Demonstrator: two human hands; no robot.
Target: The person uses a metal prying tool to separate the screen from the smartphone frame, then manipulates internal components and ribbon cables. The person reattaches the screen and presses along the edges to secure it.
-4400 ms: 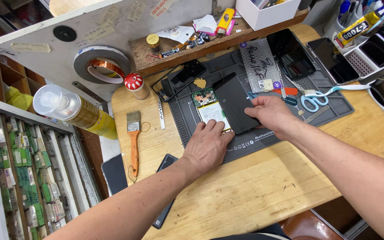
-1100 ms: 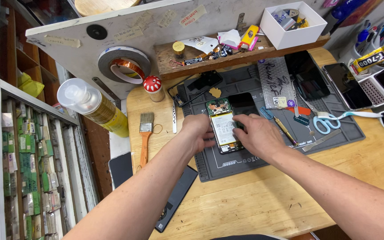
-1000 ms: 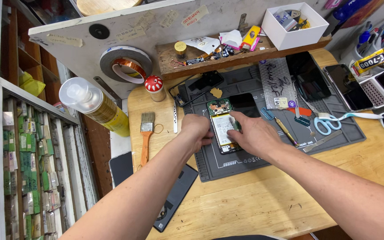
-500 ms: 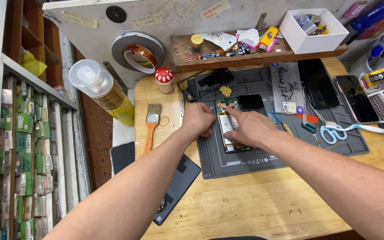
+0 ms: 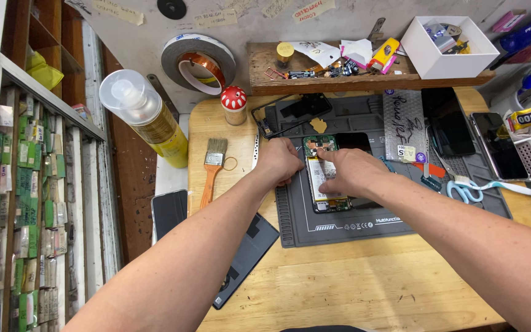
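An opened phone (image 5: pixel 322 175) with its white battery and green circuit board showing lies on a dark grey work mat (image 5: pixel 364 215). My left hand (image 5: pixel 279 162) rests on the phone's left edge, fingers curled against it. My right hand (image 5: pixel 348 171) lies over the phone's right side, fingertips pressing on the battery area. Part of the phone is hidden under both hands.
A brush (image 5: pixel 211 166) and a yellow spray bottle (image 5: pixel 149 120) stand left of the mat. A tape roll (image 5: pixel 198 58) and a red mushroom-shaped pot (image 5: pixel 235 104) sit behind. Scissors (image 5: pixel 471 187), several phones (image 5: pixel 493 144) and a white box (image 5: pixel 450 46) are at the right. A dark panel (image 5: pixel 244 258) overhangs the table edge.
My view has shifted so the bench sits lower and more central. Both hands have stayed on the opened phone, with the right fingers sliding slightly over the battery.
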